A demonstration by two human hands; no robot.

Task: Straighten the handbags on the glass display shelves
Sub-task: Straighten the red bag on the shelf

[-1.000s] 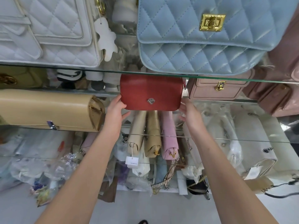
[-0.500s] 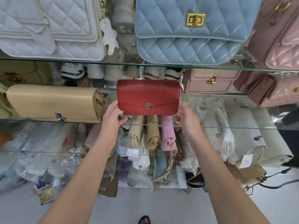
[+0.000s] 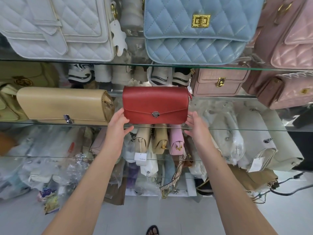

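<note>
Red flap handbag (image 3: 155,105) stands upright at the front edge of the middle glass shelf (image 3: 237,129) | left hand (image 3: 116,131) cups its lower left corner, fingers loosely curled | right hand (image 3: 197,128) spread wide, just beside its right end | risk: an uneven nudge could tip it off the edge.

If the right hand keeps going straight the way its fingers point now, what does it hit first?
Most likely the red handbag: the right hand sits open at its lower right corner, fingers aimed up and inward at that end. Whether they already touch it is unclear.
</note>
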